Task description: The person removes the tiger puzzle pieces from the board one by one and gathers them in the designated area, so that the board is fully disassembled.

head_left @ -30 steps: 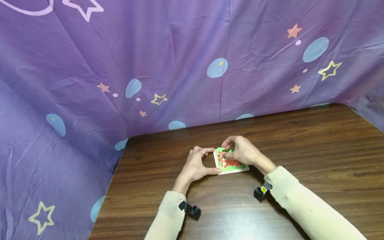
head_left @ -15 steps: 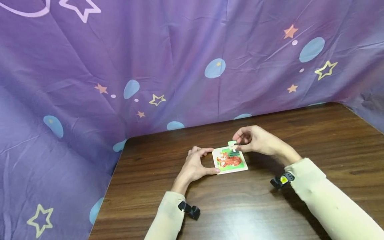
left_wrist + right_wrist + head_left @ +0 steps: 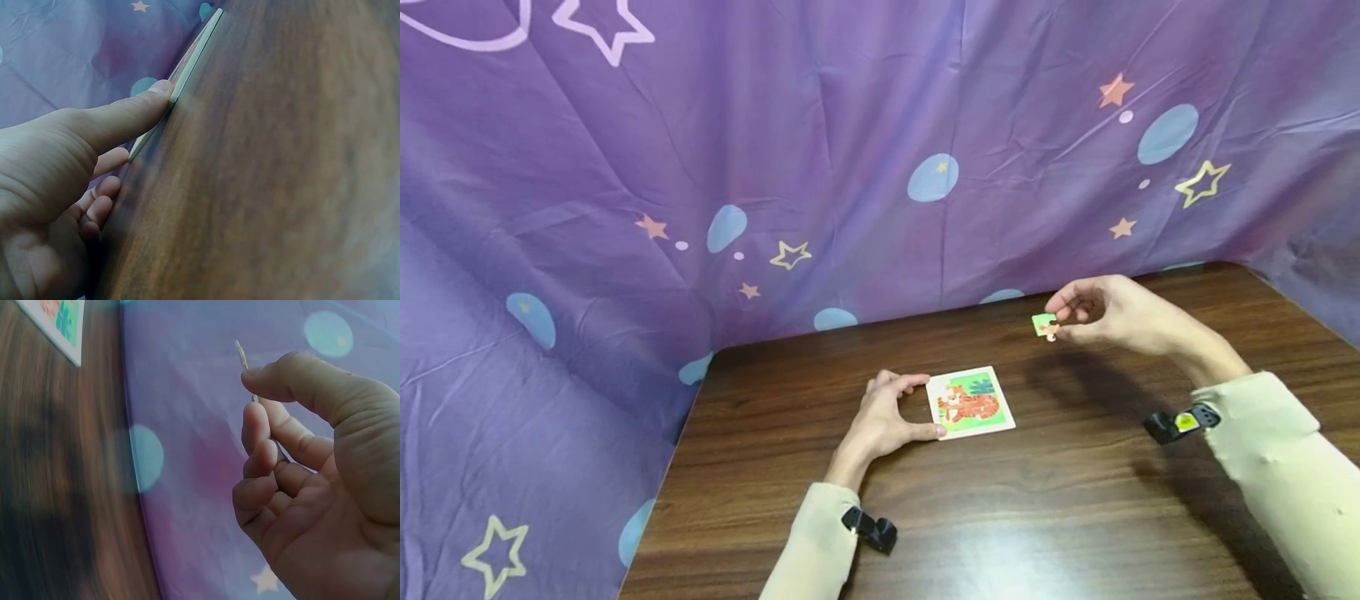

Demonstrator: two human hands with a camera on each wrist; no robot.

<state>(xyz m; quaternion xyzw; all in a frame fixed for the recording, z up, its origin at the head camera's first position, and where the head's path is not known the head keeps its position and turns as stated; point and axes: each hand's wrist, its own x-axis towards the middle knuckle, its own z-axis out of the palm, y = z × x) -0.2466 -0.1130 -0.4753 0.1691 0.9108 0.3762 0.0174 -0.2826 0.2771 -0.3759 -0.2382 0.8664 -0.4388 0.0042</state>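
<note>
A small square puzzle board (image 3: 976,422) with a white border lies on the table, picturing an orange tiger-like animal on green. My left hand (image 3: 883,417) rests at its left side, the thumb on the near corner and the index fingertip touching the far corner. In the left wrist view the board (image 3: 199,53) appears edge-on beside the left thumb (image 3: 128,119). My right hand (image 3: 1120,317) pinches a puzzle piece (image 3: 1042,324), green with some orange and white, between thumb and fingers above the table. The right wrist view catches only this piece's thin edge (image 3: 241,355).
The brown wood-grain table (image 3: 790,400) reaches back to a purple curtain (image 3: 850,167) patterned with stars and blue ovals. Another curtain stretch (image 3: 482,400) hangs along the left side. Black camera mounts (image 3: 871,530) sit on both sleeves.
My right hand has lifted the puzzle piece off the board and carried it right and toward the curtain. My left hand has stayed at the board's left edge.
</note>
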